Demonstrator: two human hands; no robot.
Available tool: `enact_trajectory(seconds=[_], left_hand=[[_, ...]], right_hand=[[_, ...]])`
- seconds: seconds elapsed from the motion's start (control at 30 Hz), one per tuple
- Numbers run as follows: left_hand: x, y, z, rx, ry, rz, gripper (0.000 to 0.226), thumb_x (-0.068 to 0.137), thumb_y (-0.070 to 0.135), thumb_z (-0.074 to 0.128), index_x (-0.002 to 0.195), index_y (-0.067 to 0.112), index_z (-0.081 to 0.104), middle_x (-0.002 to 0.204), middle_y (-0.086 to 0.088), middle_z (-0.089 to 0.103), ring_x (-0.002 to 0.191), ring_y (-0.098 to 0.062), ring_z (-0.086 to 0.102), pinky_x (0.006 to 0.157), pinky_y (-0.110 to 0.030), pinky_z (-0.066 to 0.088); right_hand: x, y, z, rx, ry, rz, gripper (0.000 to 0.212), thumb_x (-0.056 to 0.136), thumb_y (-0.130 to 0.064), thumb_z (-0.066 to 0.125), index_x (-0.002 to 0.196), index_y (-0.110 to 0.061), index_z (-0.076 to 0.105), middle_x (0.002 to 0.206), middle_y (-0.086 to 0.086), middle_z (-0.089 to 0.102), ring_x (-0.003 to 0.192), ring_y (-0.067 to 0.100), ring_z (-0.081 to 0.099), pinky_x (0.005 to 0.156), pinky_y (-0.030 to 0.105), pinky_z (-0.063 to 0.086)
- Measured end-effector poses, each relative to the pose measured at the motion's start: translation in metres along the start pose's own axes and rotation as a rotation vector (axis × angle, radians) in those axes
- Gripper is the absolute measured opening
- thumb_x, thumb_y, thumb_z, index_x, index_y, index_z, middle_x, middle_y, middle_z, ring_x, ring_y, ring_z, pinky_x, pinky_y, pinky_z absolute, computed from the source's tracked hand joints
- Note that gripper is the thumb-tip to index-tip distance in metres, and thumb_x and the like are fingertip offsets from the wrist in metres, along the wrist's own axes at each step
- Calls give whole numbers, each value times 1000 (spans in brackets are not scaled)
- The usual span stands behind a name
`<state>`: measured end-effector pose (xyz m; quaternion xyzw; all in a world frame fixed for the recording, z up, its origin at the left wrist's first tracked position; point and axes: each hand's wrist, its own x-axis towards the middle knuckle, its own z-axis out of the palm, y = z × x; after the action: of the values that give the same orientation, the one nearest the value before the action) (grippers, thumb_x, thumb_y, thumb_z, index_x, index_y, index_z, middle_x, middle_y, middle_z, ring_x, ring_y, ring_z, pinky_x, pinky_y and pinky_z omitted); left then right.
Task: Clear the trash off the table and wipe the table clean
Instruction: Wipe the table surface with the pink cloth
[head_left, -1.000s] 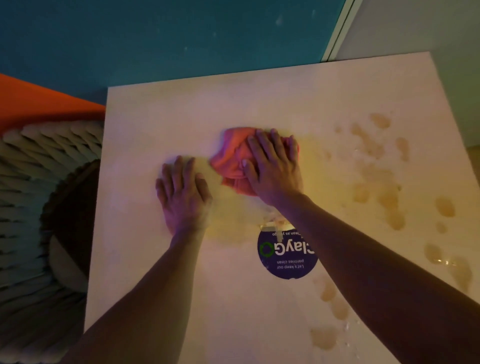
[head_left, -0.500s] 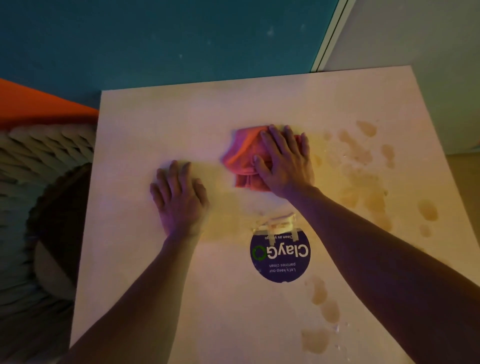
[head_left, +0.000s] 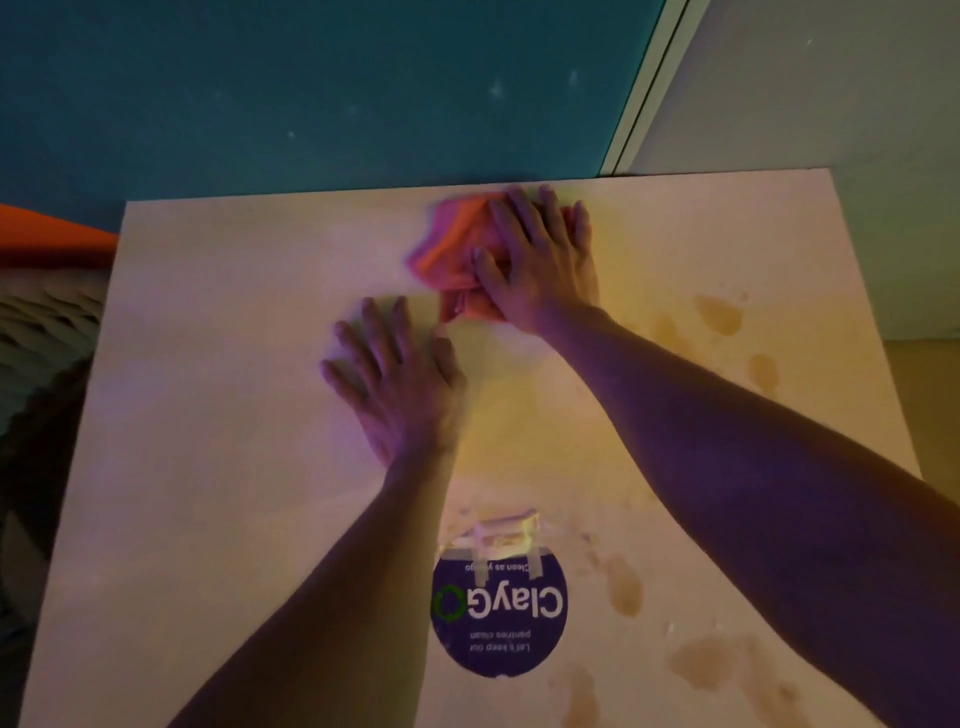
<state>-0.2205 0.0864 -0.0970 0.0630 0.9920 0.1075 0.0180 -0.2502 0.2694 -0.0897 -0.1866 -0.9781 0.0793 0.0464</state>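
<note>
A bunched red-orange cloth (head_left: 447, 249) lies near the far edge of the pale square table (head_left: 218, 467). My right hand (head_left: 540, 260) presses down on the cloth with fingers spread over it. Just behind and left of the cloth, my left hand (head_left: 395, 384) rests flat on the table, fingers apart, holding nothing. Brown liquid stains (head_left: 719, 314) mark the table's right side, and more of these spots (head_left: 623, 587) show near the front right.
A round purple "ClayGo" sticker (head_left: 498, 618) is stuck on the table near the front, with torn tape at its top. A teal wall (head_left: 311, 93) runs behind the table. An orange surface (head_left: 47, 234) and a ribbed woven object (head_left: 41, 332) sit at the left.
My right hand has pushed the cloth away from me toward the table's far edge. My left hand stays flat in about the same spot on the table.
</note>
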Motion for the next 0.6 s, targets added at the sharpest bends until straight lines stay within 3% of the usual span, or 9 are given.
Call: enact_trajectory(seconds=[0.3, 0.43, 0.6], left_hand=[[-1, 7, -1, 39, -3, -19, 64, 97, 51, 25, 157, 27, 25, 166, -3, 16, 153, -34, 11, 120, -59, 5], [-3, 6, -2, 58, 6, -7, 63, 96, 48, 30, 155, 26, 28, 165, -4, 20, 152, -34, 14, 119, -60, 9], [-3, 6, -4, 56, 20, 8, 64, 93, 46, 30, 153, 24, 32, 163, -4, 25, 151, -35, 17, 118, -60, 11]], right_hand=[[8, -9, 4, 23, -17, 24, 63, 102, -47, 19, 154, -14, 32, 161, 7, 27, 152, 32, 10, 121, 57, -4], [-27, -9, 3, 50, 44, -40, 57, 101, -43, 26, 147, -15, 45, 154, 6, 41, 144, 34, 30, 121, 55, 6], [-42, -4, -1, 43, 8, -97, 59, 99, -48, 27, 147, -18, 44, 154, 4, 41, 144, 33, 31, 121, 55, 10]])
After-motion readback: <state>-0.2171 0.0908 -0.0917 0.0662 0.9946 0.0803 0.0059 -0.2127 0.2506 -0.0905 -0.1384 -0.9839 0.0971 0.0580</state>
